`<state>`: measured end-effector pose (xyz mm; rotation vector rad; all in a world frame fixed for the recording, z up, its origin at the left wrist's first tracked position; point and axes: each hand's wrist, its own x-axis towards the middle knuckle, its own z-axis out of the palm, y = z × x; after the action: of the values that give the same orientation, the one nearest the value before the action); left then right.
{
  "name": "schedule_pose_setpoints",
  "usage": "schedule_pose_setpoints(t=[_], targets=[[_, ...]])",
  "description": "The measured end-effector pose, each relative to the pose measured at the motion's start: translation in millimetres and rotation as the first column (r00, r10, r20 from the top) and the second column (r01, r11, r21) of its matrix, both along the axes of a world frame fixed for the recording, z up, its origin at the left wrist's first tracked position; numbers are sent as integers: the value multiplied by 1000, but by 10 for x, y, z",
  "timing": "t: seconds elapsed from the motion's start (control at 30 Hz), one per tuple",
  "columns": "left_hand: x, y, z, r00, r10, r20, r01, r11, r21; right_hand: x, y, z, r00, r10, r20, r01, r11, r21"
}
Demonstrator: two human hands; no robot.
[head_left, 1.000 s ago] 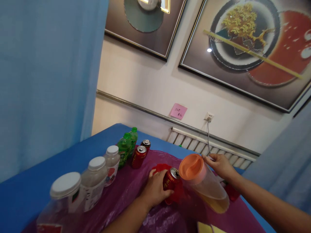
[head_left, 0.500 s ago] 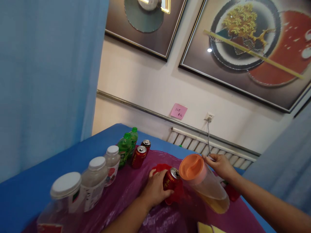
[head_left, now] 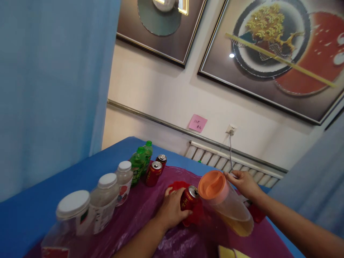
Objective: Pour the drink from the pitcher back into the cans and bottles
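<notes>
**We grip a red can (head_left: 186,201) and a pitcher (head_left: 231,208)**

At our near edge lies a yellow item (head_left: 232,252), partly cut off. White-lidded jars (head_left: 104,206) line the left of a purple sheet (head_left: 145,206) on the blue tabletop (head_left: 48,193). Our left hand (head_left: 172,208) wraps around the can, upright or nearly so, over a partly hidden red dish (head_left: 199,214). Just beside it, our right hand (head_left: 245,184) clasps the handle side of the tilted, orange-lidded pitcher, yellowish liquid low inside. Farther off, we see two more red cans (head_left: 153,175) beside green bottles (head_left: 137,166), then a radiator (head_left: 208,157) and a pink note (head_left: 198,123).
</notes>
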<state>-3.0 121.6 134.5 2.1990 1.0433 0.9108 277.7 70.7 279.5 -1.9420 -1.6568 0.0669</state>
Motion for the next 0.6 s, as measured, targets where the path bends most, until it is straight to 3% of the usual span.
schedule_pose_setpoints(t=[0.6], targets=[[-9,-29,75,1000,-13,-8,13,1000,-26,3,-37,15,1000,15,20,-16,1000,26]])
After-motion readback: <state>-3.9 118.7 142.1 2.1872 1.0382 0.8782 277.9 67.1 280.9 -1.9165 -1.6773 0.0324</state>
